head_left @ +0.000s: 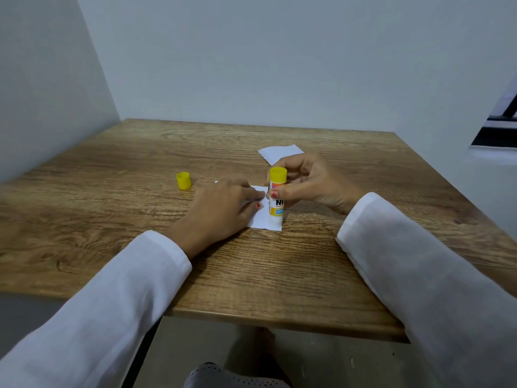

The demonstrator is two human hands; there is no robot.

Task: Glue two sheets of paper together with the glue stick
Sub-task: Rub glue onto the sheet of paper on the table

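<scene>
Yellow-ended glue stick (277,198) stands upright, tip down on the near sheet of white paper (264,218), right hand (303,182) curled snugly round its barrel. Left hand (223,210) lies flat with straight fingers pressing that sheet onto the wood-grain table (140,191). Second sheet (279,154) sits behind; yellow cap (183,180) stands apart, leftward.

Your work surface is a square wood-grain table (117,208) set into a wall corner. Lying on it you have a yellow glue-stick cap (183,180) standing alone toward the left, a white paper sheet (261,219) near the centre, and a second white sheet (279,152) farther back, apart from the first
</scene>
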